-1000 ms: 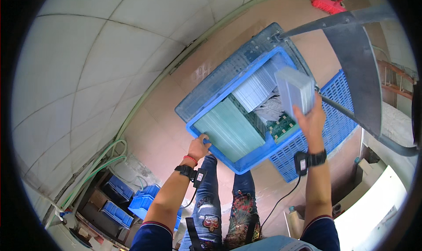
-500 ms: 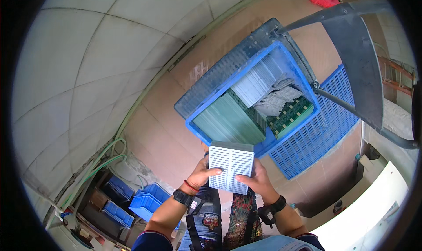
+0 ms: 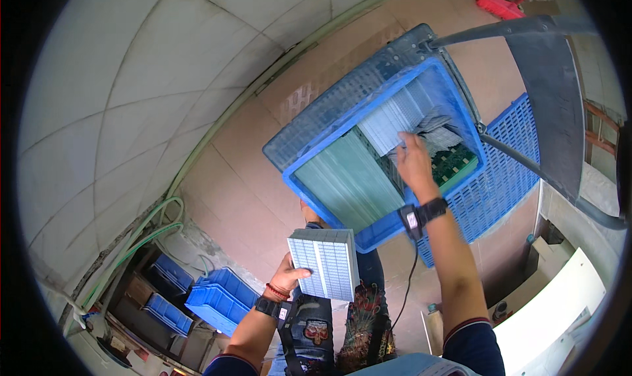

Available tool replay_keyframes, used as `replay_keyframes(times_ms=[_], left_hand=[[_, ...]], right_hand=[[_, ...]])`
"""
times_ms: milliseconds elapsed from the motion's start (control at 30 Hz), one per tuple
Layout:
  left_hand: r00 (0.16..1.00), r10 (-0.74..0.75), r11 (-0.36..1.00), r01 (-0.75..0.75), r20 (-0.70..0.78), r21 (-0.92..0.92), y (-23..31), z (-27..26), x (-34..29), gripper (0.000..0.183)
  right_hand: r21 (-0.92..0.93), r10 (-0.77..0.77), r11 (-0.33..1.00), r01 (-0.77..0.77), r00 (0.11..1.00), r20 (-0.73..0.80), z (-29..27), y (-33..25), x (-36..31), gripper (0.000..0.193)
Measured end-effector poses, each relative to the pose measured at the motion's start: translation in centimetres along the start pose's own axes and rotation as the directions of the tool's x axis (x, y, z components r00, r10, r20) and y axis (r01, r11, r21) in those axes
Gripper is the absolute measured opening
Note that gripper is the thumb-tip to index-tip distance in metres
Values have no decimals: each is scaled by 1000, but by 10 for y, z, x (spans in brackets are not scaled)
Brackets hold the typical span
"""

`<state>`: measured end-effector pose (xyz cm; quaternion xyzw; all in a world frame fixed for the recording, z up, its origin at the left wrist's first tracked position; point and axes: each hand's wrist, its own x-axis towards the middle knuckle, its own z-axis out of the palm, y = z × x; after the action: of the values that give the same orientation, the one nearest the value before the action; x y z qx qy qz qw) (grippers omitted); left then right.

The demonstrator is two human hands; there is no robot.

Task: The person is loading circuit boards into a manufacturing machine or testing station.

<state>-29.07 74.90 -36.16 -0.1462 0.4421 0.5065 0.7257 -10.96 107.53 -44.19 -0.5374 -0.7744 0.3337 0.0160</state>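
My left hand [image 3: 288,275] is closed on the left side of a thick stack of thin boards [image 3: 323,264], its thumb on the white gridded face. The stack is tilted towards me above my legs. Inside the blue bin [image 3: 297,186], my right hand [image 3: 417,165] hovers with bent fingers, a gap between thumb and forefinger and nothing visible in them. Beneath and beside it lie crumpled grey sheets [image 3: 440,139]. Packed on edge are pale green boards [image 3: 347,182] at the near left and white boards [image 3: 393,120] behind. Green circuit boards [image 3: 455,166] show at the right.
The bin rests on a dark cart [image 3: 342,86] with a grey metal handle [image 3: 510,149]. A blue slatted mat [image 3: 494,198] lies to its right. Small blue bins [image 3: 220,300] are at lower left, green hoses [image 3: 148,228] run along the wall, and a white panel [image 3: 559,310] is at right.
My right hand has let go of the board stack and moved up and right into the bin. The stack, now in my left hand alone, has shifted left and slightly down.
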Motion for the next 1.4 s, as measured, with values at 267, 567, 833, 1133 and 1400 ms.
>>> replay_keyframes(times_ms=[267,567,833,1133,1400], left_hand=[[998,-61,995,59,23,84,-4,0,-1,65],[987,-132,986,120,93,119,0,-1,12,82],[989,-111,988,100,96,116,4,-4,17,83],[989,-123,987,114,82,109,1,-6,20,83],[987,-135,987,126,91,102,8,0,21,86]], right_hand=[[-533,-236,808,252,967,101,-21,66,69,28],[-438,-183,849,295,943,279,20,16,52,66],[-494,-210,792,359,919,332,34,13,27,78],[-496,-444,670,552,834,328,49,31,32,52],[-475,-560,511,717,696,448,43,36,42,47]])
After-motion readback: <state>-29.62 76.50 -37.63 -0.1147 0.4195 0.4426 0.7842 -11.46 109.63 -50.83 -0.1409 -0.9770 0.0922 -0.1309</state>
